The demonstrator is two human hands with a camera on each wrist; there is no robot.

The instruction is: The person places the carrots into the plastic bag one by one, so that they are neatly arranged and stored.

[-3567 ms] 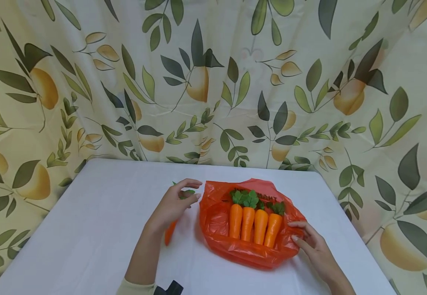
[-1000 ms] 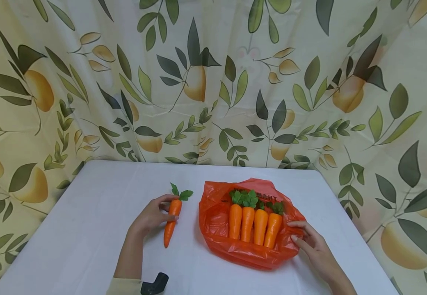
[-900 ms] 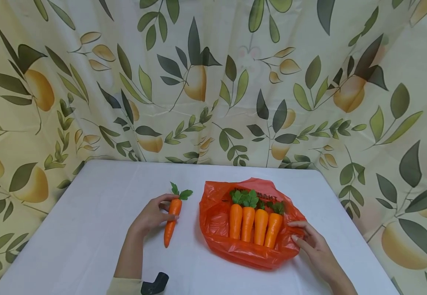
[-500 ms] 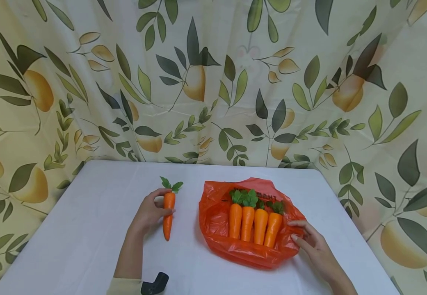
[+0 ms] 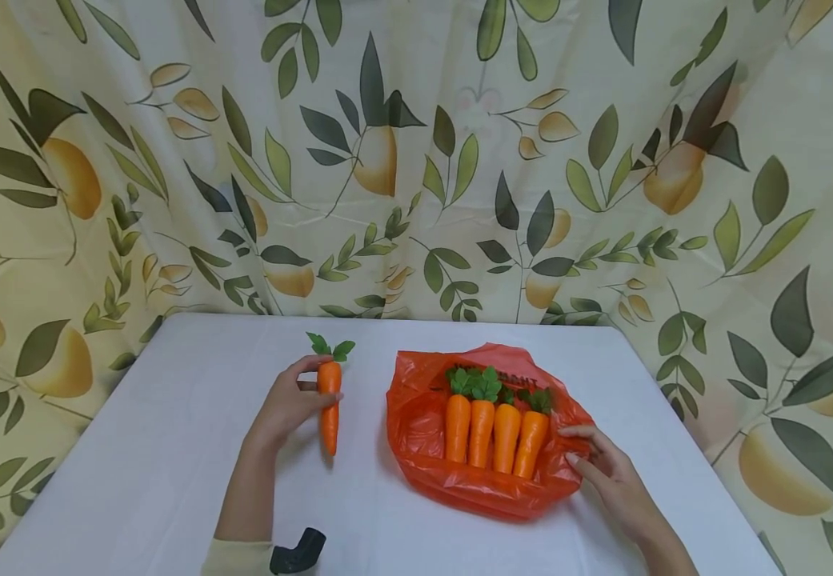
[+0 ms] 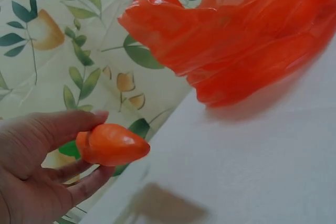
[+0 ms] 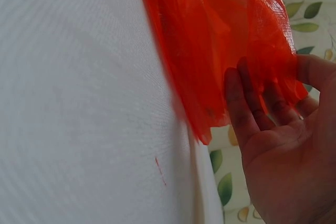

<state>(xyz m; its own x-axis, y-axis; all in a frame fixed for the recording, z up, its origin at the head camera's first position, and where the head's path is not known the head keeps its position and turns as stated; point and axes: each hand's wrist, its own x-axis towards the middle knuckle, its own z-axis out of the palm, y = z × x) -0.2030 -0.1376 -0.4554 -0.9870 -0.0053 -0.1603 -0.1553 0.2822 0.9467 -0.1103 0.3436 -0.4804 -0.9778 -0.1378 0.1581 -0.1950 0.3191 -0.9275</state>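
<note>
Between thumb and fingertips, my left hand [image 5: 286, 404] pinches a single orange carrot [image 5: 330, 380] with green leaves on top and its tip pointing down. The left wrist view shows the carrot [image 6: 115, 145] tip-on, seemingly raised off the table. To its right lies a red plastic bag [image 5: 416, 432], spread with its mouth open upward. Several carrots [image 5: 482, 424] lie side by side in it, leaves toward the back. My right hand [image 5: 614, 476] holds the bag's right edge, with fingers and thumb on either side of the thin plastic [image 7: 210, 51] in the right wrist view.
A white-covered table [image 5: 157, 448] carries everything. Behind and around it hangs a curtain [image 5: 445, 240] printed with leaves and fruit. A black device [image 5: 298, 552] sits at my left wrist by the sleeve.
My left hand went from reaching over the loose carrot to gripping it, then moved it slightly toward the back and turned it more upright. My right hand has stayed on the bag's edge.
</note>
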